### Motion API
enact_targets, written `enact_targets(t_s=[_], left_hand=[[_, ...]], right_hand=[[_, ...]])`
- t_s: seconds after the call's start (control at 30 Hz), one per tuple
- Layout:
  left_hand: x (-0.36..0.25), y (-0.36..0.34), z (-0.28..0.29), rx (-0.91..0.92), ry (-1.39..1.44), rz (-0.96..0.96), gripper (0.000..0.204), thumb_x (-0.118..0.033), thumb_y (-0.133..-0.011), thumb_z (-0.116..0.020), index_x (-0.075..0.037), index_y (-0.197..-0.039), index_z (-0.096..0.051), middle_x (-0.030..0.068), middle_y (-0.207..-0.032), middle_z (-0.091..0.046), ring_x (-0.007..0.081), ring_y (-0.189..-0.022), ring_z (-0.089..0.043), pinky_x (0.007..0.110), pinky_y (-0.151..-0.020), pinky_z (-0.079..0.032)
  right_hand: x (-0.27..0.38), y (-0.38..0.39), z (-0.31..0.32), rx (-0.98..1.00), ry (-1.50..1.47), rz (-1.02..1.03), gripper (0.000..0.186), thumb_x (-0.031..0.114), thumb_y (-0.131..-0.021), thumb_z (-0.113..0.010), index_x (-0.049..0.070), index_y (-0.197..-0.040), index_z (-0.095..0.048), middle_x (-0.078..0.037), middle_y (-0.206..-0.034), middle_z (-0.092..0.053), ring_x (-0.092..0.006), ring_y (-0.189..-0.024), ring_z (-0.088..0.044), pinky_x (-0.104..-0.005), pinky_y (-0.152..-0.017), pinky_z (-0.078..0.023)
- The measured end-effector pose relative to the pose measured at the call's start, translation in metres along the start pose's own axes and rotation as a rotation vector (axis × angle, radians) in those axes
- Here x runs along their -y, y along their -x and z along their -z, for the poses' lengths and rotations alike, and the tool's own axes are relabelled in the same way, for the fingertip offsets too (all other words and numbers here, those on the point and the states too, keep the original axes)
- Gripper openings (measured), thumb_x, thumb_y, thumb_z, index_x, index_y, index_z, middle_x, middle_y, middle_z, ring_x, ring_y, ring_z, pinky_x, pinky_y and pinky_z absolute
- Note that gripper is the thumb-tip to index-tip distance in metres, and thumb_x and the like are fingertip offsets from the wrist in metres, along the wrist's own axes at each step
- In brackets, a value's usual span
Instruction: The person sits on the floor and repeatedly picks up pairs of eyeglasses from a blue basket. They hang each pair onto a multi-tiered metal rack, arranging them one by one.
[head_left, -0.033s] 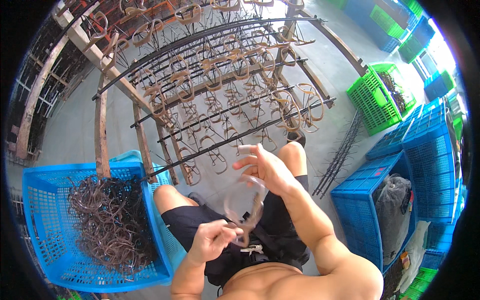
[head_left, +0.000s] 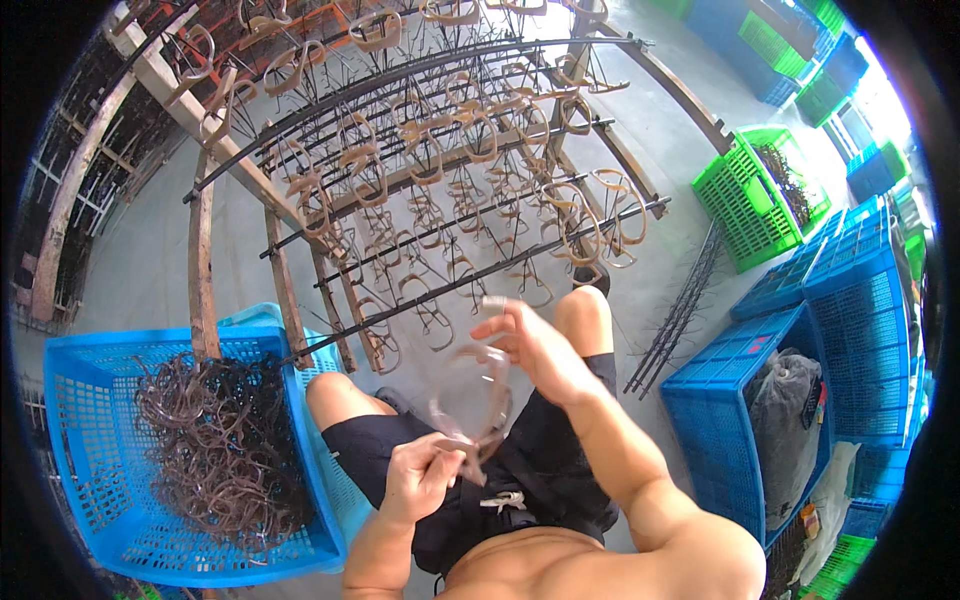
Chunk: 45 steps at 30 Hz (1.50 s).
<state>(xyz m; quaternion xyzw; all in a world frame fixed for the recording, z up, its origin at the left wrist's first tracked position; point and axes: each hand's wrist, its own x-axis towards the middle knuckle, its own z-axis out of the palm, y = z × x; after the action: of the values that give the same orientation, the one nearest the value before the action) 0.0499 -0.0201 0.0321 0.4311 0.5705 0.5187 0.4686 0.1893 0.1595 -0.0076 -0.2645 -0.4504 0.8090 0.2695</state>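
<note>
My left hand [head_left: 420, 478] is closed in a pinch on the lower end of a loop-shaped plastic piece [head_left: 495, 410]. The piece is brownish, partly see-through and blurred along its left side. It stands tilted up in front of my dark shorts. My right hand [head_left: 535, 355] is just above and right of the loop, fingers apart and bent, with a pale wrap on one fingertip. Whether a right fingertip touches the loop I cannot tell. Ahead stands a wooden rack [head_left: 203, 250] with dark bars [head_left: 400, 305], from which several similar tan loops [head_left: 570, 222] hang.
A blue crate [head_left: 100, 345] at my left holds a tangled heap of dark brown loops [head_left: 225, 460]. Thin spiky rods [head_left: 680, 310] lie on the floor at right. Beyond them are a green crate [head_left: 745, 215] and blue crates [head_left: 710, 375], one with a grey plastic bag [head_left: 785, 430].
The loop in my left hand has tilted left and its upper end has risen slightly. My right hand has shifted a little; its fingers remain apart.
</note>
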Motion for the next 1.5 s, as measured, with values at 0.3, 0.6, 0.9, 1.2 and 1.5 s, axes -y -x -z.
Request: enact_targets(t_s=[0.3, 0.6, 0.9, 1.2, 1.5], left_hand=[[0.018, -0.046, -0.051, -0.197, -0.117, 0.026, 0.018, -0.010, -0.090, -0.056, 0.003, -0.101, -0.061, 0.0002, -0.072, -0.059, 0.0035, -0.057, -0.049, 0.019, -0.049, -0.040], [0.047, -0.027, -0.003, -0.189, 0.459, 0.325, 0.014, 0.004, -0.077, -0.058, -0.004, -0.087, -0.052, 0.0036, -0.063, -0.055, 0.0066, -0.047, -0.047, 0.019, -0.037, -0.033], [0.051, -0.017, 0.013, -0.109, 0.434, 0.306, 0.016, 0.004, -0.083, -0.059, -0.004, -0.096, -0.059, 0.0009, -0.063, -0.053, 0.0062, -0.049, -0.050, 0.018, -0.035, -0.038], [0.054, -0.019, 0.009, -0.145, 0.163, 0.253, 0.017, 0.008, -0.081, -0.051, 0.000, -0.094, -0.057, 0.0072, -0.081, -0.059, 0.0078, -0.052, -0.053, 0.019, -0.036, -0.041], [0.056, -0.013, 0.014, -0.137, 0.543, 0.111, 0.015, 0.002, -0.083, -0.045, 0.000, -0.096, -0.050, 0.0095, -0.081, -0.051, 0.0128, -0.050, -0.053, 0.025, -0.036, -0.049]], right_hand=[[-0.035, 0.036, -0.035, -0.454, 0.738, 0.532, 0.041, 0.009, -0.091, -0.050, -0.001, -0.128, -0.037, -0.008, -0.079, -0.059, -0.0163, -0.066, -0.059, -0.0264, -0.062, -0.050], [0.004, -0.068, 0.028, -0.889, 0.130, 0.465, 0.023, 0.017, -0.095, -0.046, 0.004, -0.113, -0.051, 0.003, -0.061, -0.044, -0.0042, -0.043, -0.039, -0.0191, -0.038, -0.034], [0.005, -0.082, 0.031, -0.804, -0.102, 0.368, 0.017, 0.018, -0.094, -0.047, 0.004, -0.096, -0.057, 0.003, -0.059, -0.046, -0.0054, -0.041, -0.037, -0.0206, -0.035, -0.029], [-0.002, -0.085, 0.024, -0.794, -0.110, 0.426, 0.022, 0.018, -0.095, -0.047, 0.004, -0.106, -0.058, 0.003, -0.058, -0.046, -0.0046, -0.040, -0.036, -0.0200, -0.035, -0.028], [0.000, -0.086, 0.025, -0.783, -0.098, 0.402, 0.020, 0.018, -0.095, -0.046, 0.003, -0.103, -0.057, 0.004, -0.058, -0.044, -0.0036, -0.043, -0.038, -0.0191, -0.037, -0.031]])
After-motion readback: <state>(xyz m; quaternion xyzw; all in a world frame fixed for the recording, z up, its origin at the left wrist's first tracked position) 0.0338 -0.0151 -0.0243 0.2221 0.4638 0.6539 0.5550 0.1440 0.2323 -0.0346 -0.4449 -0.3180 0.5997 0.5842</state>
